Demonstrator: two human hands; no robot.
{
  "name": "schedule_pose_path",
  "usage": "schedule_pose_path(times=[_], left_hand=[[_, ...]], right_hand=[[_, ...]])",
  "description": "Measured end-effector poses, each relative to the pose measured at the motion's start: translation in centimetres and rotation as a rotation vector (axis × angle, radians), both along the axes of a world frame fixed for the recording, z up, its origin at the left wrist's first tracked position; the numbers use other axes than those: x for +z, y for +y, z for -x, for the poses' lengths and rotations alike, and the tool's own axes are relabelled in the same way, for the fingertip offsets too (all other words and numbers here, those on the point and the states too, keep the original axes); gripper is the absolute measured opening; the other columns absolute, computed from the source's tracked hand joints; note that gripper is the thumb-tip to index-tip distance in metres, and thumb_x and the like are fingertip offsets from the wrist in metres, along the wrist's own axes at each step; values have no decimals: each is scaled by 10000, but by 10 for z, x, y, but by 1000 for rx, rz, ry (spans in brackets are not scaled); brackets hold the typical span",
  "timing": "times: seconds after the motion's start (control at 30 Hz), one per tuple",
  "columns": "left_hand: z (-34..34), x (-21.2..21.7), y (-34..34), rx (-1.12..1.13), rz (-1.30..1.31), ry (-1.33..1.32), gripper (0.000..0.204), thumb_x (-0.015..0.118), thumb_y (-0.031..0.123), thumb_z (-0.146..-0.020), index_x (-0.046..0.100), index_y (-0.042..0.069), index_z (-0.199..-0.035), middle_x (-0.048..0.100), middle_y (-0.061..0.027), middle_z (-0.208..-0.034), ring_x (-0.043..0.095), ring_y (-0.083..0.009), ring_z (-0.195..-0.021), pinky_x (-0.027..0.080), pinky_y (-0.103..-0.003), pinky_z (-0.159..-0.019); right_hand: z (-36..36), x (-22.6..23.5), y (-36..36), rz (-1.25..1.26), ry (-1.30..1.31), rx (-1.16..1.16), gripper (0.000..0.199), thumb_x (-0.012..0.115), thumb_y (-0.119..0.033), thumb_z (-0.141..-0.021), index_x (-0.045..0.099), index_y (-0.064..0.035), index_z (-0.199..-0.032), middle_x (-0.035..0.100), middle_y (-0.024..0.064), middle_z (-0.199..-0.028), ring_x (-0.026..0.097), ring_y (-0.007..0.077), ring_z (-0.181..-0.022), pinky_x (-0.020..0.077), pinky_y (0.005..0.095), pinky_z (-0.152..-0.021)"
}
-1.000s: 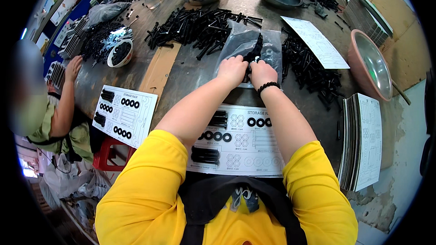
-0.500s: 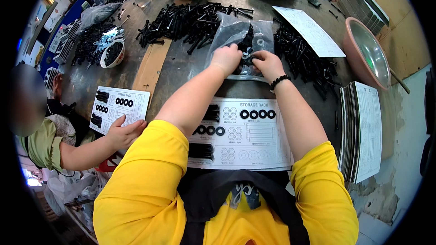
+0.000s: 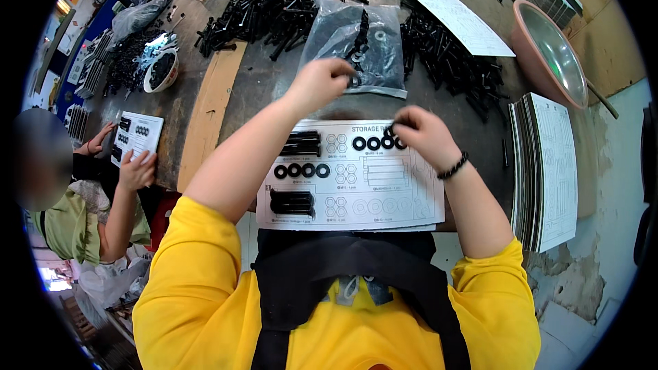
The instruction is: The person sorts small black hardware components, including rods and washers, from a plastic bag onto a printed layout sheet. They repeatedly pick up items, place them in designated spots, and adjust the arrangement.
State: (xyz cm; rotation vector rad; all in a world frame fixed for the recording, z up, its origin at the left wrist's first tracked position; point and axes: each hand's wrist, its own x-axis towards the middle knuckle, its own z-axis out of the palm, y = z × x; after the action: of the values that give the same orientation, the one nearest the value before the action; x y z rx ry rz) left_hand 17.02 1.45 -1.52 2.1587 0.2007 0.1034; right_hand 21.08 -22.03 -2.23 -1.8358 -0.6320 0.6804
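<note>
My right hand (image 3: 426, 136) hovers at the upper right of a white printed card (image 3: 329, 218), fingers pinched on a black washer (image 3: 391, 130) just above a row of black washers (image 3: 373, 143). My left hand (image 3: 321, 83) is over the near left part of a clear plastic bag (image 3: 387, 44), its fingertips drawn together beside small dark pieces; what they hold cannot be made out. Inside the bag lie black parts and a few pale rings. Black bolts (image 3: 291, 202) and another row of black washers (image 3: 301, 170) sit on the card's left side.
Piles of black bolts (image 3: 264, 17) lie left and right of the bag. A printed sheet (image 3: 459, 20) rests on the right pile. Further right are a pink-rimmed basin (image 3: 548, 55) and a stack of cards (image 3: 548, 171). At left, a co-worker (image 3: 82, 219) holds a similar card (image 3: 140, 138).
My right hand has come back from the bag to the card with a black washer. My left hand has shifted slightly left, staying by the bag. The co-worker's card has moved further left.
</note>
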Motion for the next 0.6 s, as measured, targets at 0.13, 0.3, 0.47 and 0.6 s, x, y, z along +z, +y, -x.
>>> schedule_pose_path(times=[0.13,0.3,0.47,0.6], left_hand=[[76,1,-46,-245,-99,87,188,580,84,-756,614,36,-934,635,-107,-797,611,-196,-730,481,-305,-670],[124,-8,-93,-362,-148,234,161,577,130,-758,611,43,-889,627,-125,-814,602,-291,-793,475,-366,-692],[132,-24,-107,-334,-366,153,199,621,206,-758,580,78,-905,623,-106,-801,600,-288,-764,480,-387,-658],[140,-19,-106,-315,-482,84,194,626,203,-754,579,88,-903,588,-96,-767,594,-284,-719,477,-382,-628]], right_hand=[[47,3,-46,201,-81,98,147,600,-84,-756,597,-2,-877,621,121,-815,599,203,-732,473,287,-670],[87,-10,-58,189,-222,169,144,612,-125,-745,606,-29,-852,567,120,-802,561,286,-783,461,341,-711],[99,-11,-57,277,-364,95,184,586,-149,-779,583,-68,-944,593,114,-823,579,295,-788,470,378,-690],[97,-16,-70,400,-541,91,176,560,-139,-798,566,-88,-966,592,105,-828,581,293,-778,471,395,-668]])
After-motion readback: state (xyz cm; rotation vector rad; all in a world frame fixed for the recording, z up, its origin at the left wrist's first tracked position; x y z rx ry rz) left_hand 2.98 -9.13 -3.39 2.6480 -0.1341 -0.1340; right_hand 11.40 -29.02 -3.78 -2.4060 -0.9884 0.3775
